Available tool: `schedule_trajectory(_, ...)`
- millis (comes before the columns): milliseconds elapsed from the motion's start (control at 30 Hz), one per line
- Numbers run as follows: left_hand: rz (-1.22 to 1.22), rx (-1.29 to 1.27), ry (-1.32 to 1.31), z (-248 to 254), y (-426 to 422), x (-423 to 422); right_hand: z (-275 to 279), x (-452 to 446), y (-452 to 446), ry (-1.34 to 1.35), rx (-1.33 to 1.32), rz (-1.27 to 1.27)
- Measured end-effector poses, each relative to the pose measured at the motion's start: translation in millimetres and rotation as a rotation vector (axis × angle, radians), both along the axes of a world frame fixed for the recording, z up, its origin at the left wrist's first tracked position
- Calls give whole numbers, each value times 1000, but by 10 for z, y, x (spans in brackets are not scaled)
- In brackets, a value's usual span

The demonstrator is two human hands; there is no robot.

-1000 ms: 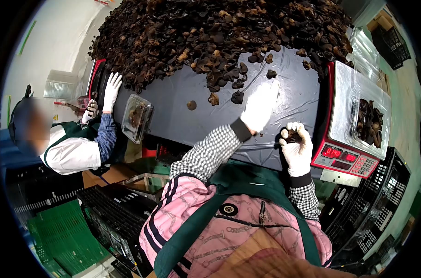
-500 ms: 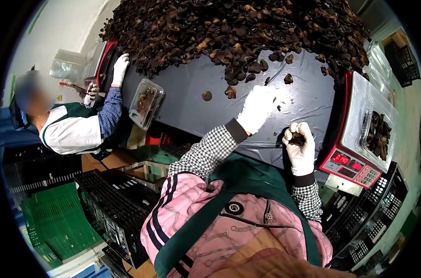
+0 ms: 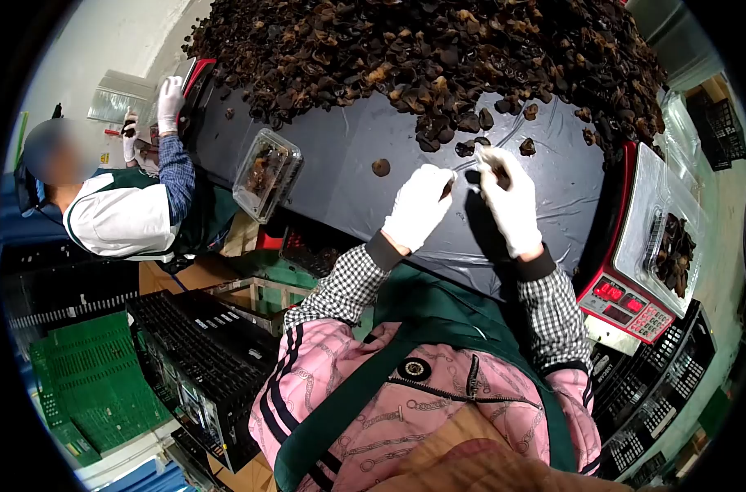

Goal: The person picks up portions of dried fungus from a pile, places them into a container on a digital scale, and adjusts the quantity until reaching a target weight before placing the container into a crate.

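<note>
My white-gloved left hand [image 3: 419, 208] is above the grey table cover, its fingers closed on a small dark piece of wood ear mushroom [image 3: 447, 189]. Close beside it, my right hand [image 3: 511, 202], also gloved, pinches another brown-black wood ear mushroom [image 3: 499, 175]. The two hands are a short gap apart. Beyond them spreads a large heap of wood ear mushrooms [image 3: 438, 57], with several loose pieces at its near edge. One single mushroom [image 3: 380, 167] lies to the left of my left hand.
On the right, a red digital scale [image 3: 615, 287] carries a clear plastic tub of mushrooms [image 3: 673, 254]. Another clear tub [image 3: 266, 175] stands at the table's left edge. A co-worker [image 3: 127, 213] with white gloves is at the left, near another scale. Black crates [image 3: 200, 344] and green crates [image 3: 102, 385] are stacked below.
My right hand has moved up and forward with its mushroom. My left hand has drawn back leftward from the loose mushrooms. The co-worker's raised hand has shifted left.
</note>
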State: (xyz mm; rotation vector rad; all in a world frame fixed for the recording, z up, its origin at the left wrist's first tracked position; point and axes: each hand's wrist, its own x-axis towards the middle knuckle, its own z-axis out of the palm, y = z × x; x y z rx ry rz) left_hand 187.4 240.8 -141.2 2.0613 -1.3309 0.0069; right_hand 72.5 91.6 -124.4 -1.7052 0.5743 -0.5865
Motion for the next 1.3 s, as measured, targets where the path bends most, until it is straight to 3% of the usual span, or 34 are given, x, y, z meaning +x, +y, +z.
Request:
schedule_trajectory(33, 41, -41, 42, 43, 7, 33, -44, 204, 17, -167, -381, -90)
schedule_trajectory(100, 121, -120, 129, 181, 62, 139, 6, 452, -51, -88, -633, 1)
schedule_trajectory(200, 260, -254, 141, 305, -1, 628, 20, 754, 28, 198, -792, 150)
schedule_trajectory(267, 321, -123, 76, 389, -127, 951, 40, 875, 115, 242, -859, 197)
schedule_trajectory(367, 145, -217, 12, 192, -397, 1348, 12, 1027, 231, 420, -950, 236)
schedule_trajectory(433, 59, -122, -65, 143, -550, 1445, -91, 1005, 226, 365, -1022, 236)
schedule_trajectory(500, 41, -22, -136, 99, -680, 1451, -158, 915, 207, 284, -1019, 226)
schedule_trajectory(567, 71, 136, -14, 187, -673, 1350, -178, 778, 205, 178, -987, 207)
schedule_trajectory(767, 122, 39, -35, -12, -356, 1323, 247, 35, 260, 9, -718, 120)
schedule_trajectory(867, 148, 17, -32, 370, -300, 1166, 506, -413, 141, -100, -650, 29)
schedule_trajectory(900, 201, -102, -19, 433, -330, 1074, 627, -580, 97, -132, -662, -30)
schedule_trajectory(967, 214, -136, 97, 609, -444, 922, 947, -976, -18, -16, -590, -75)
schedule_trajectory(1167, -271, -221, 416, 1390, -1100, -247, 1515, -2044, -596, 107, -964, -436)
schedule_trajectory(1300, -552, -244, 609, 1606, -1724, -1026, 1517, -2530, -973, 234, -923, -488)
